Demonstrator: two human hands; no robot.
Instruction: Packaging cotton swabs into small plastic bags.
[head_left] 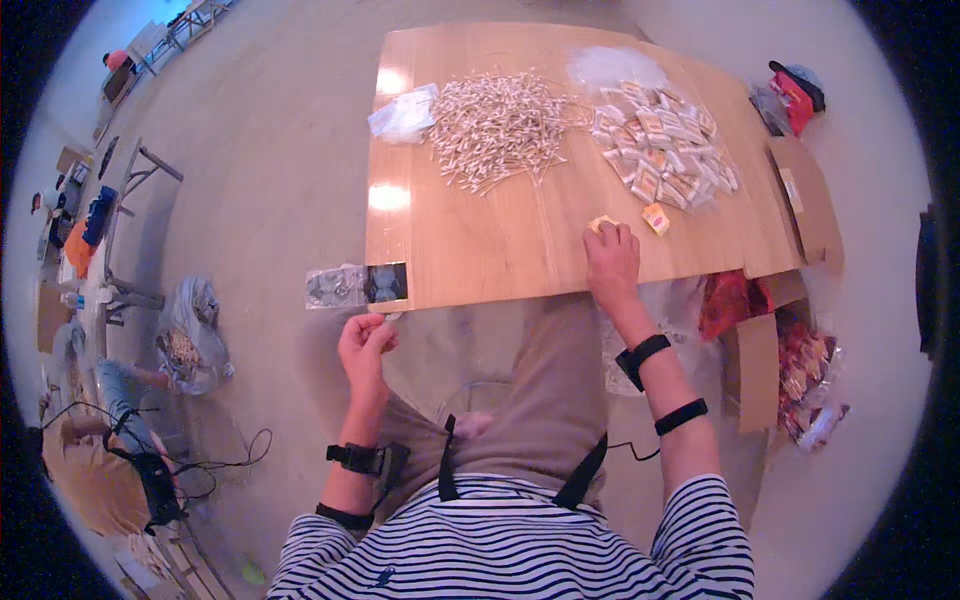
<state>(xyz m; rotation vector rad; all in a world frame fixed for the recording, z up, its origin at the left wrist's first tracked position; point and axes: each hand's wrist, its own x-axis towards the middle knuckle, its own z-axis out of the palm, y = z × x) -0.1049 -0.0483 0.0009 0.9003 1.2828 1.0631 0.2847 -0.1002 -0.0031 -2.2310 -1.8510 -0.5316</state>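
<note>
My right hand (612, 262) rests near the front of the wooden table (480, 245), its fingers closed on a small yellow paper piece (603, 223), mostly covered by the fingertips. Just to its right lies a similar small yellow and orange label (655, 219). Below the table's front left corner, my left hand (366, 345) is closed in a pinch. Something small and pale shows at its fingertips, too small to name. A big loose heap of cotton swabs (500, 130) spreads over the middle of the tabletop. Right of it is a pile of small clear-wrapped swab packs (665, 145) with orange labels.
Clear plastic bags (615, 67) lie at the table's back, and a white plastic packet (403, 115) at its left. A clear and black pouch (355, 285) overhangs the front left corner. Open cardboard boxes (758, 375) and red packages stand at the right. Another person (110, 460) sits far left.
</note>
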